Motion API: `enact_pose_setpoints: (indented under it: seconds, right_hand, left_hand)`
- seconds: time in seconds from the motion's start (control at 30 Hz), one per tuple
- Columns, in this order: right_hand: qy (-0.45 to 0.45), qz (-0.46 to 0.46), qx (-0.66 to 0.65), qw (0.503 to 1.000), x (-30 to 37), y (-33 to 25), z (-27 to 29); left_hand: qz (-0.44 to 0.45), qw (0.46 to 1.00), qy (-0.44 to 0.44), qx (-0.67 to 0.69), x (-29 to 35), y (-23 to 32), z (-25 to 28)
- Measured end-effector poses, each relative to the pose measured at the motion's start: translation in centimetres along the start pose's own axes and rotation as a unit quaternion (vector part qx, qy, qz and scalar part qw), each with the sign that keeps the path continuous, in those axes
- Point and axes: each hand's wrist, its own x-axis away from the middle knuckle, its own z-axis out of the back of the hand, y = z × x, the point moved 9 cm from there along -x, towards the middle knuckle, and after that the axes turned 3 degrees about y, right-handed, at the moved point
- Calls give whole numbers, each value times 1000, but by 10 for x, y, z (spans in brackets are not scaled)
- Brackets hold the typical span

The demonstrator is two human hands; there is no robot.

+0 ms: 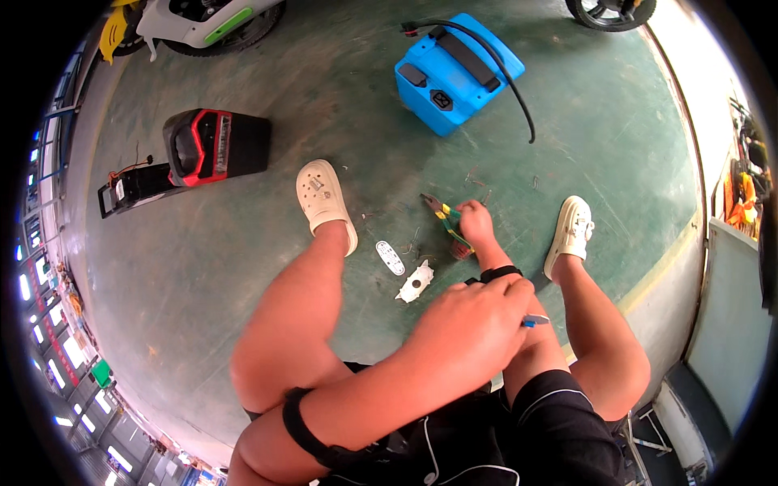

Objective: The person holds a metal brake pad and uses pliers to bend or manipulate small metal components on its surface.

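Scuffed green floor (324, 89), white scooter (182, 28), pliers (442, 214)

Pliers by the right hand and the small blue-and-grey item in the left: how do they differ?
Colour: the pliers have yellow-and-green handles and a dark head; the blue-and-grey item shows neither yellow nor green.
Pose: the pliers point toward the picture's upper left; the blue-and-grey item points right.
Place: the pliers are at the right hand; the blue-and-grey item pokes out of the left hand.
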Motion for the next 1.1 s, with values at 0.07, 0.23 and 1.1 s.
enact_pose_setpoints:
  seconds: [0.07,0.23,1.1]
  right_hand:
    - [-28,50,170,984,26,-22,-12]
    - [-10,128,273,953,61,-43,-30]
    - [-299,-98,-456,833,198,-248,226]
  left_hand:
    - [16,1000,-10,-9,3,-6,-6]
    - [24,999,-29,-21,5,-8,-17]
    - [17,976,171,130,0,25,41]
